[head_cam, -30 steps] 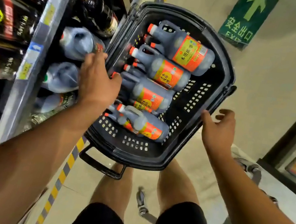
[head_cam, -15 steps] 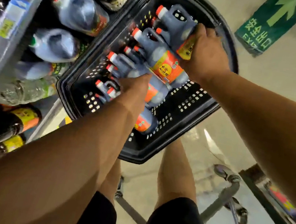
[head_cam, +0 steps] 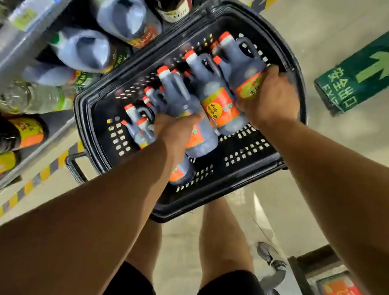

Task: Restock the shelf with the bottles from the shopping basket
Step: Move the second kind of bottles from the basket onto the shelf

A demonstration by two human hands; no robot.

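Head view showed both my hands down in the black shopping basket (head_cam: pixel 300 69), centre frame, with the shelf (head_cam: pixel 24 26) running along the left edge. My right hand (head_cam: pixel 268 100) was wrapped over the label end of the uppermost bottle (head_cam: pixel 240 57), fingers curled round its body. My left hand (head_cam: pixel 178 129) was closed on a lower bottle (head_cam: pixel 174 93) near the basket's middle; how firmly, I couldn't tell, since the hand hid the contact. Every bottle lay on its side, long axis slanting from lower right to upper left, red caps pointing at the shelf. The basket held perhaps five or six dark jugs, partly stacked, so I couldn't give an exact count. Already on the shelf lay similar bottles (head_cam: pixel 123 13) with their bases toward me. I judged the left hand nearer the shelf, so its bottle would likely go across first.
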